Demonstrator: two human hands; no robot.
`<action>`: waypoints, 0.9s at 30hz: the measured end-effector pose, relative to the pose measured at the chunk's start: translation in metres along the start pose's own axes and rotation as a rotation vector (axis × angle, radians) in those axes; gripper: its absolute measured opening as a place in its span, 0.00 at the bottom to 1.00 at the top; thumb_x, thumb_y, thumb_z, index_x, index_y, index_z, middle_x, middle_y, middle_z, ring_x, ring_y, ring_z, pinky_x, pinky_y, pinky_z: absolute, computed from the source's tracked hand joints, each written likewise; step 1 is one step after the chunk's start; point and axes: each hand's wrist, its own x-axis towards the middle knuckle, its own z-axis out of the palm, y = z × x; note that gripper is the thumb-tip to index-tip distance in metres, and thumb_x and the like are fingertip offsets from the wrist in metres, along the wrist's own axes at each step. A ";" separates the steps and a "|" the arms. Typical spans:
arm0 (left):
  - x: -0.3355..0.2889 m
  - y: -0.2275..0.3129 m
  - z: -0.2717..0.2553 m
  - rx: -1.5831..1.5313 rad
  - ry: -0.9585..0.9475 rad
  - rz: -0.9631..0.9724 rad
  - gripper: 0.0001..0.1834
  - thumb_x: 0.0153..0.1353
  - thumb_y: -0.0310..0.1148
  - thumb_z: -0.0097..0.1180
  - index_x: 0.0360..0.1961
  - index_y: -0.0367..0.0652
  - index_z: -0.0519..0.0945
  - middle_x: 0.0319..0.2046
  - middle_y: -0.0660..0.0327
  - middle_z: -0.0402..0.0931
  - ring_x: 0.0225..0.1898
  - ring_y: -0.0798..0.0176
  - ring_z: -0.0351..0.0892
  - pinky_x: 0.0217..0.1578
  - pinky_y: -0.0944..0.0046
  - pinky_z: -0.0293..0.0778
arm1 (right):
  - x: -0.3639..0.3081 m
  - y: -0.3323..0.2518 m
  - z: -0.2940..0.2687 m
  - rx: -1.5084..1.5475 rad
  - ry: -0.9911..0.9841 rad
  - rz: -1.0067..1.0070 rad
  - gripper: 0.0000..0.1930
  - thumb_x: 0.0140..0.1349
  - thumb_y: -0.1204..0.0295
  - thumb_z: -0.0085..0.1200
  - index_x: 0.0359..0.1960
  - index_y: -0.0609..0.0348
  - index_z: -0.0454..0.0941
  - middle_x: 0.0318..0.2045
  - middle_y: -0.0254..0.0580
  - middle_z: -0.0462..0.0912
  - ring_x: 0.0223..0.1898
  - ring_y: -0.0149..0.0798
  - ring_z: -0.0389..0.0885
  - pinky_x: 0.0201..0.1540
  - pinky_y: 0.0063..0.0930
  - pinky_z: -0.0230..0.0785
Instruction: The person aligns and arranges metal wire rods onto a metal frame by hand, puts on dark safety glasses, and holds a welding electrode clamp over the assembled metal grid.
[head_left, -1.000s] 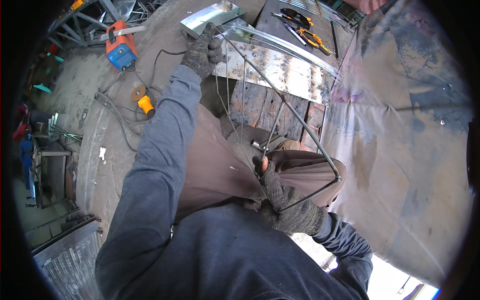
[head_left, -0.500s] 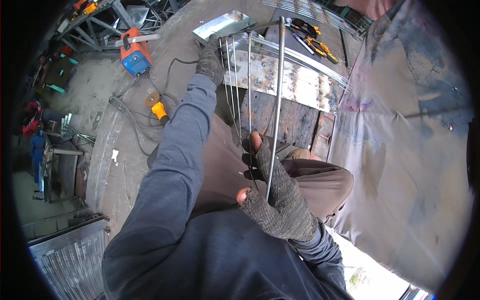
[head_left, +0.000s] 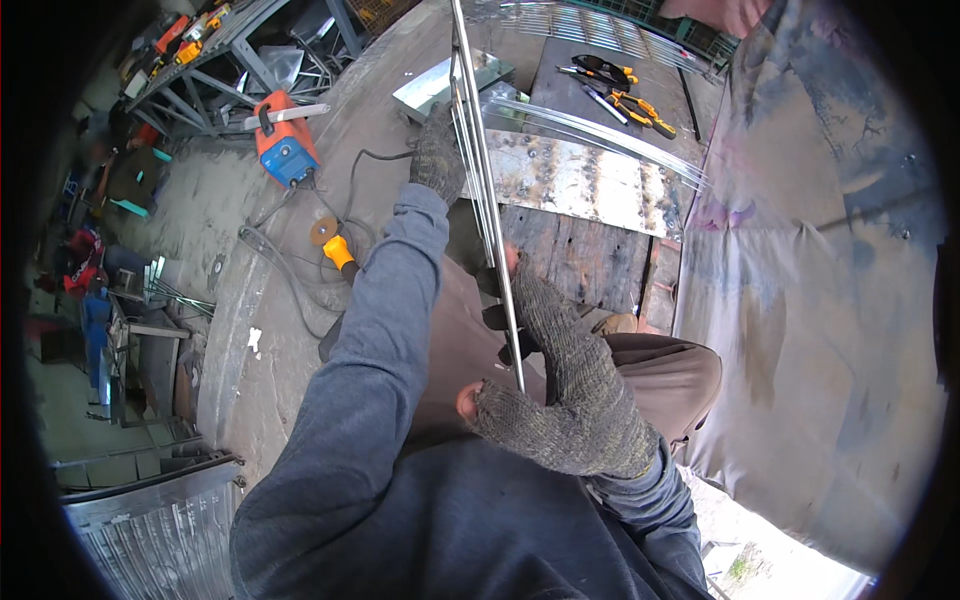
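A slim frame of parallel metal rods (head_left: pixel 483 170) stands tilted in front of me, seen nearly edge-on, so its rods bunch together. My left hand (head_left: pixel 438 158), in a grey knitted glove, is closed on the frame's far left side; its fingers are mostly hidden. At the near end, my right hand (head_left: pixel 565 410) wears a similar glove with bare fingertips. The rods run between its thumb and its fingers, which reach behind the frame. Beyond lies a scorched metal plate (head_left: pixel 585 175) on dark wooden boards (head_left: pixel 590 255).
Thin loose rods (head_left: pixel 610 135) lie across the plate's far edge. Behind are yellow-handled pliers (head_left: pixel 640 112). To the left, an orange-and-blue machine (head_left: pixel 287 145) trails cables near an angle grinder (head_left: pixel 335 248). A stained sheet (head_left: pixel 800 300) hangs at the right; a steel rack (head_left: pixel 215 85) stands far left.
The rod frame has turned from a spread view to nearly edge-on, its far end swinging left. My right hand's thumb has moved slightly left and down, away from the rods.
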 end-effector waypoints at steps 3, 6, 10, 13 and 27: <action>-0.010 0.000 0.019 0.200 -0.060 -0.017 0.29 0.81 0.48 0.38 0.74 0.44 0.64 0.70 0.61 0.68 0.68 0.66 0.69 0.66 0.61 0.68 | 0.004 -0.001 -0.011 0.019 0.070 -0.044 0.53 0.53 0.67 0.75 0.77 0.65 0.54 0.67 0.53 0.72 0.65 0.43 0.73 0.65 0.36 0.68; -0.005 -0.026 0.025 0.386 -0.182 0.009 0.34 0.78 0.58 0.40 0.77 0.51 0.61 0.72 0.66 0.65 0.69 0.67 0.68 0.64 0.56 0.69 | 0.004 0.001 -0.018 0.052 0.206 -0.101 0.53 0.51 0.71 0.74 0.78 0.61 0.56 0.65 0.46 0.74 0.61 0.35 0.74 0.61 0.32 0.69; 0.018 -0.071 0.010 0.409 -0.495 -0.015 0.38 0.77 0.60 0.41 0.80 0.53 0.54 0.78 0.62 0.55 0.75 0.54 0.59 0.69 0.49 0.62 | 0.007 -0.003 -0.024 -0.007 0.272 -0.050 0.51 0.53 0.70 0.74 0.78 0.59 0.56 0.65 0.43 0.75 0.59 0.33 0.73 0.59 0.29 0.69; 0.011 -0.088 0.020 0.526 -0.515 -0.066 0.38 0.76 0.58 0.43 0.80 0.52 0.53 0.78 0.61 0.55 0.75 0.52 0.59 0.70 0.49 0.62 | 0.010 0.016 -0.035 -0.075 0.353 0.037 0.49 0.56 0.69 0.72 0.78 0.58 0.57 0.63 0.45 0.76 0.57 0.33 0.74 0.56 0.28 0.71; -0.011 0.037 0.120 0.470 -0.689 0.740 0.42 0.71 0.64 0.49 0.77 0.50 0.61 0.75 0.60 0.60 0.74 0.59 0.62 0.71 0.53 0.61 | 0.046 0.036 -0.059 0.427 0.392 0.077 0.45 0.68 0.30 0.44 0.70 0.58 0.72 0.60 0.48 0.79 0.56 0.37 0.77 0.60 0.34 0.68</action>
